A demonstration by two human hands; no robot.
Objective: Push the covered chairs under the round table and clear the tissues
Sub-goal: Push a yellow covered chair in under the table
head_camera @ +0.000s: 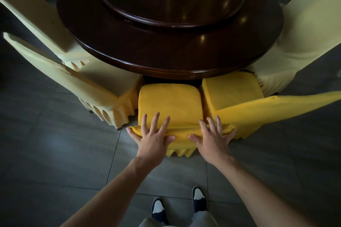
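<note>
We have both hands spread flat, fingers straight and apart, on the top of the backrest of the bright yellow fabric-covered chair (169,103) straight ahead of us: our left hand (154,137) presses the left half of the rail, our right hand (212,138) the right half, thumbs pointing toward each other with a strip of cloth between them. Neither hand curls round the cloth; they press rather than grip. The chair's seat runs away from us toward 12 o'clock, its front edge just short of the rim of the dark round polished wooden counter (166,57), so in our judgement the push must go straight toward 12 o'clock. Both hands sit about equally near. A second yellow covered chair (232,92) stands just beside at 2 o'clock, a pale cream covered chair (103,83) at 10 o'clock. We cannot make out tissues for certain on the counter
</note>
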